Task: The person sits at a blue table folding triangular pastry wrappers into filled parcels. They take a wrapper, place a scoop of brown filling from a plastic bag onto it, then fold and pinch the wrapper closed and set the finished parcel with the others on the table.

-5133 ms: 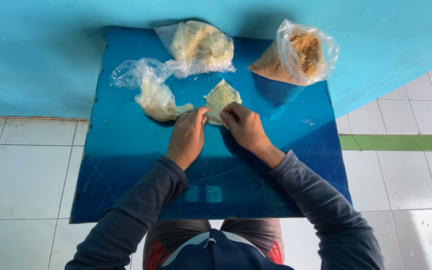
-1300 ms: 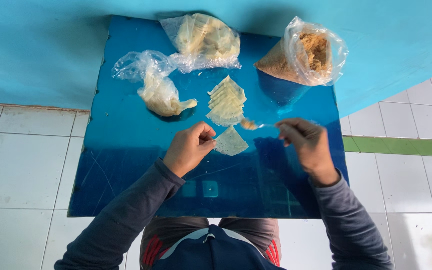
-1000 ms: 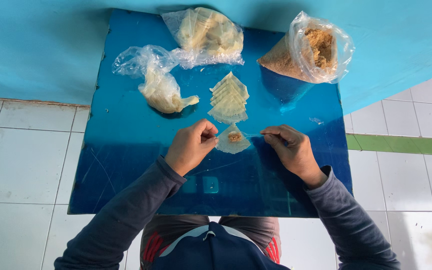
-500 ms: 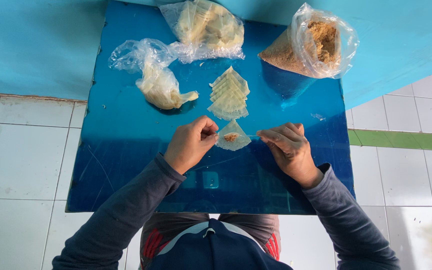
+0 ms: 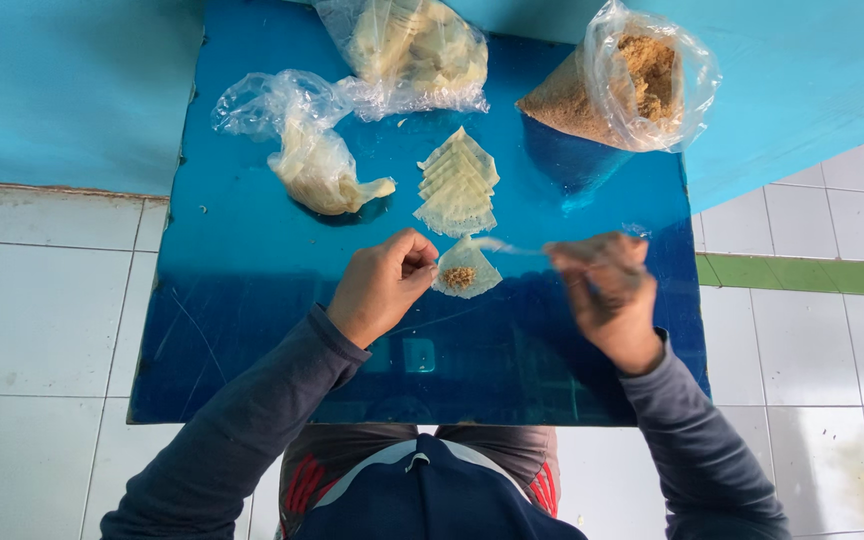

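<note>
White floor tiles flank a glossy blue table (image 5: 252, 330). Toward its far left corner lies a crumpled clear bag (image 5: 307, 150). Near the middle, the left hand (image 5: 384, 283) pinches the edge of a triangular wrapper (image 5: 464, 270) carrying brown filling. Beyond it sits a fanned wrapper stack (image 5: 458, 185). The blurred right hand (image 5: 607, 292) has its fingers closed on a thin spoon (image 5: 500, 245); a filling bag (image 5: 637, 85) stands at the far right corner.

Seen from above, a left hand (image 5: 384, 285) pinches a pale triangular wrapper (image 5: 465, 270) dotted with brown filling on a glossy blue surface (image 5: 252, 320); the blurred right hand (image 5: 602, 290) hovers beside it.
</note>
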The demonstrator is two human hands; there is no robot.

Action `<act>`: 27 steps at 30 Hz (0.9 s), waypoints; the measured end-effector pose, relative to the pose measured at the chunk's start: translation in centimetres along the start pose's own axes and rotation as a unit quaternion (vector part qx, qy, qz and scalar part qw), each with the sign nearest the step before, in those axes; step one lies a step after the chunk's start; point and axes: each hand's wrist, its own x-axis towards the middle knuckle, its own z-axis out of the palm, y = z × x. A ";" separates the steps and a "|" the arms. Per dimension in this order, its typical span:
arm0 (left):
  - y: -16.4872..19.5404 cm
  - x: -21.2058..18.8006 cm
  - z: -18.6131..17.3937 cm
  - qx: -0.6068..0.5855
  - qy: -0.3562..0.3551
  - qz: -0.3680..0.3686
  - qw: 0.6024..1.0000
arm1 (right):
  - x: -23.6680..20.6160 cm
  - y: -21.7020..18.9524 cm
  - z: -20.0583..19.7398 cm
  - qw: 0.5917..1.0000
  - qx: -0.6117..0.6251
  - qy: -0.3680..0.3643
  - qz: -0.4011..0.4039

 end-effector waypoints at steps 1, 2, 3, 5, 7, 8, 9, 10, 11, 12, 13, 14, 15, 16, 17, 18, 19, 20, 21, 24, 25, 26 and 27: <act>0.1 0.0 0.0 -0.001 0.002 0.006 1.000 | 0.0 0.4 -0.8 0.999 0.019 0.027 0.017; 0.1 -0.1 0.0 -0.002 0.004 0.012 1.000 | 0.1 1.0 -2.0 0.996 -0.039 0.068 0.036; 0.2 0.0 0.1 -0.006 0.000 0.012 1.000 | 0.2 1.7 -3.1 0.988 -0.095 0.110 0.054; 0.2 0.0 0.2 -0.012 -0.006 0.011 1.000 | 1.4 4.3 -6.2 0.964 -0.184 0.176 0.075; 0.3 -0.1 0.3 -0.017 -0.001 0.022 1.000 | 3.0 7.1 -9.2 0.949 -0.237 0.182 0.103; 0.3 -0.1 0.4 -0.020 0.001 0.027 0.999 | 3.8 8.4 -9.7 0.945 -0.265 0.168 0.091; 0.4 -0.1 0.5 -0.017 -0.001 0.025 1.000 | 4.7 9.6 -10.1 0.940 -0.293 0.154 0.079; 0.4 -0.1 0.5 -0.014 -0.001 0.023 1.000 | 5.6 10.6 -9.7 0.931 -0.335 0.133 0.054; 0.5 -0.1 0.5 -0.010 -0.001 0.022 1.000 | 6.3 11.1 -9.2 0.920 -0.375 0.113 0.028; 0.6 0.0 0.5 -0.013 0.002 0.025 1.000 | 6.7 11.2 -8.5 0.917 -0.385 0.100 0.033; 0.7 0.0 0.5 -0.015 0.005 0.028 0.999 | 7.1 11.0 -7.5 0.914 -0.394 0.087 0.037; 0.8 0.0 0.4 -0.016 0.009 0.030 0.999 | 7.4 10.4 -6.7 0.912 -0.400 0.092 0.030; 0.9 0.1 0.3 -0.015 0.007 0.033 0.999 | 7.8 9.6 -6.0 0.909 -0.405 0.098 0.023; 1.0 0.1 0.3 -0.014 0.005 0.034 0.999 | 7.4 8.3 -5.6 0.906 -0.406 0.121 0.006; 1.0 0.1 0.4 -0.014 0.004 0.035 0.999 | 7.1 6.8 -5.3 0.912 -0.393 0.118 0.004; 1.0 0.1 0.4 -0.017 0.008 0.041 0.999 | 6.8 5.3 -5.0 0.918 -0.379 0.115 0.003; 1.0 0.1 0.5 -0.021 0.011 0.048 0.999 | 6.5 3.8 -4.7 0.932 -0.352 0.085 0.019; 1.0 0.1 0.6 -0.027 0.011 0.053 0.998 | 6.0 2.4 -4.4 0.944 -0.324 0.052 0.036; 1.0 0.0 0.7 -0.028 0.006 0.049 0.998 | 5.5 1.1 -3.9 0.967 -0.255 -0.018 0.011; 0.8 0.1 1.0 -0.022 0.004 0.055 0.998 | 4.6 -1.2 -1.4 0.978 -0.079 -0.183 -0.061; 0.8 0.1 1.0 -0.014 0.009 0.061 0.998 | 4.5 -1.4 -0.8 0.977 -0.053 -0.200 -0.051; 0.8 0.1 1.0 -0.006 0.014 0.067 0.998 | 4.4 -1.5 0.0 0.975 -0.025 -0.218 -0.042; 0.8 0.2 1.0 -0.002 0.013 0.061 0.998 | 4.2 -1.4 0.7 0.972 0.003 -0.235 -0.031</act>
